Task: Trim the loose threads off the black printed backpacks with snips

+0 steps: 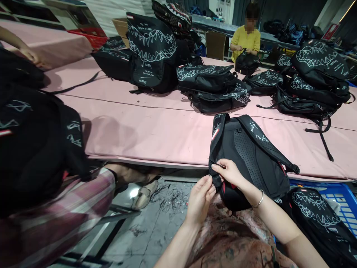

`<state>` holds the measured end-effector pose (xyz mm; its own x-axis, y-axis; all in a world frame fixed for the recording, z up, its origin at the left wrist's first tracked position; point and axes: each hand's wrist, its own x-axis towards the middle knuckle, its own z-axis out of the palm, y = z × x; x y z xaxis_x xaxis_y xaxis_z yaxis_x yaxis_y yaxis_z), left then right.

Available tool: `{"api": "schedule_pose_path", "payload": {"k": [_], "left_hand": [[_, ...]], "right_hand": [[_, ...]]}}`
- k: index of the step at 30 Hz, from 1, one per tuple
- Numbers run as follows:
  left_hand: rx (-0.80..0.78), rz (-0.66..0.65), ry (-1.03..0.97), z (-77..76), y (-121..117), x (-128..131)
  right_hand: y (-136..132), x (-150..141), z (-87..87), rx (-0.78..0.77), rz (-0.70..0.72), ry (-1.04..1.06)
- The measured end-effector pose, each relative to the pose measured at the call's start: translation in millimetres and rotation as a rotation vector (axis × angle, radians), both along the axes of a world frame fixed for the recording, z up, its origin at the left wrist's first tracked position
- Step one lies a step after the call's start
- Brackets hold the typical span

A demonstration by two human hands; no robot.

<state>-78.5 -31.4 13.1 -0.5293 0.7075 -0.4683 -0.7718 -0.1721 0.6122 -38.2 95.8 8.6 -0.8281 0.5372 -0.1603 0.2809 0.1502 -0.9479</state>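
Note:
A black backpack leans in my lap against the table edge, its padded back panel and two shoulder straps facing me. White scribbled print and a red-and-white tag mark the straps. My left hand pinches the lower part of the left-side shoulder strap. Just above it, my right hand, with a bracelet at the wrist, is closed on the same strap, thumb on top. A thin dark piece sticks out by the right thumb; I cannot tell what it is. Red lining shows beneath my fingers.
The pink-covered table carries several black backpacks in piles. A blue crate with another backpack stands low on my right. On the left sits a co-worker in plaid behind a backpack. A person in yellow works across the table.

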Motion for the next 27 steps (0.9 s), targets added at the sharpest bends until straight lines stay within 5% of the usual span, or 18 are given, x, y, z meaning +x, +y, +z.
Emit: {"api": "schedule_pose_path", "payload": {"k": [4, 6, 11, 15, 27], "left_hand": [[-0.048, -0.005, 0.073, -3.2, -4.0, -1.2], [-0.070, 0.020, 0.076, -3.8, -4.1, -1.1], [-0.074, 0.043, 0.071, -4.2, -1.5, -2.9], [-0.068, 0.011, 0.058, -5.4, -1.8, -5.6], [-0.063, 0.013, 0.044, -8.5, -0.8, -7.8]], "right_hand": [[-1.6, -5.7, -11.2, -0.271, 0.053, 0.013], [-4.1, -2.6, -12.1, -0.244, 0.057, 0.023], [-4.8, 18.6, -2.5, 0.367, -0.101, 0.070], [2.2, 36.3, 1.4, 0.783, -0.026, 0.173], [11.8, 43.8, 2.5, 1.059, 0.192, 0.173]]}}
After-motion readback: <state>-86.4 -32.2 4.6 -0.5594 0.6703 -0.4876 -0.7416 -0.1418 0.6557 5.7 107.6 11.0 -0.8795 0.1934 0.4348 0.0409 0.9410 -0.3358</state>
